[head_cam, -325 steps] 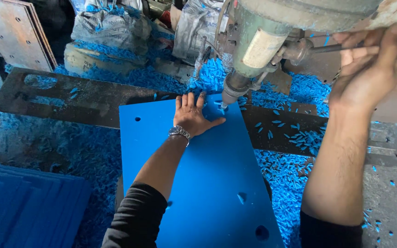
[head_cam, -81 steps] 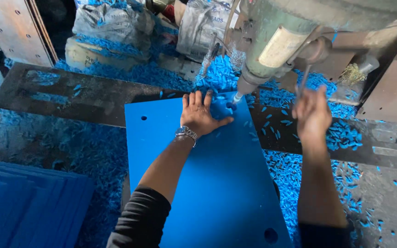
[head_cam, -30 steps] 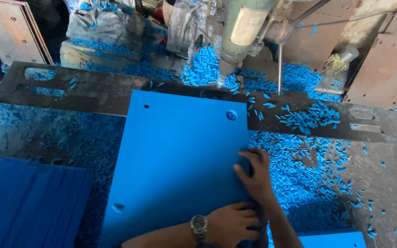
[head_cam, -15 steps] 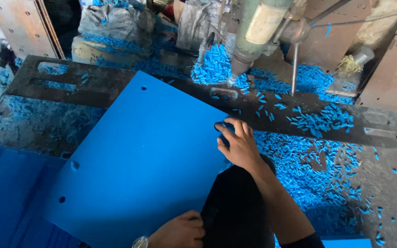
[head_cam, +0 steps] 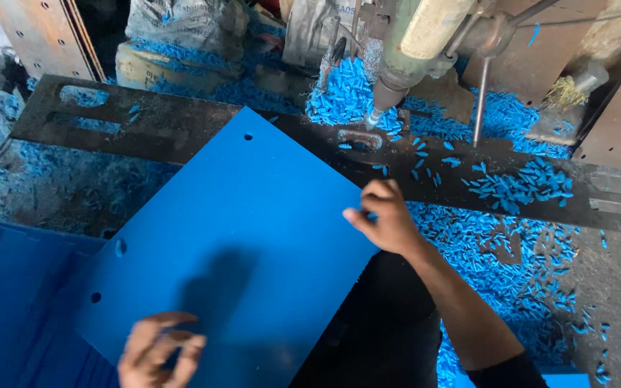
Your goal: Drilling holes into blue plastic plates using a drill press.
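The big flat blue plastic sheet [head_cam: 231,251] lies tilted on the dark metal table [head_cam: 181,129]. The right hand [head_cam: 386,219] pinches its 3 o'clock edge. The left hand [head_cam: 159,352] hovers loose at 6 o'clock, holding nothing. Best keep fingers away from the drill tip [head_cam: 374,118] at 12 o'clock.

Matt, smooth blue sheet [head_cam: 238,244], probably plastic; rough dark metal bar [head_cam: 181,129].

Drilled sheet [head_cam: 231,244] on metal bar [head_cam: 181,129], drill head [head_cam: 411,50] behind right; sheet stack [head_cam: 8,302] left; shavings [head_cam: 512,251] right.
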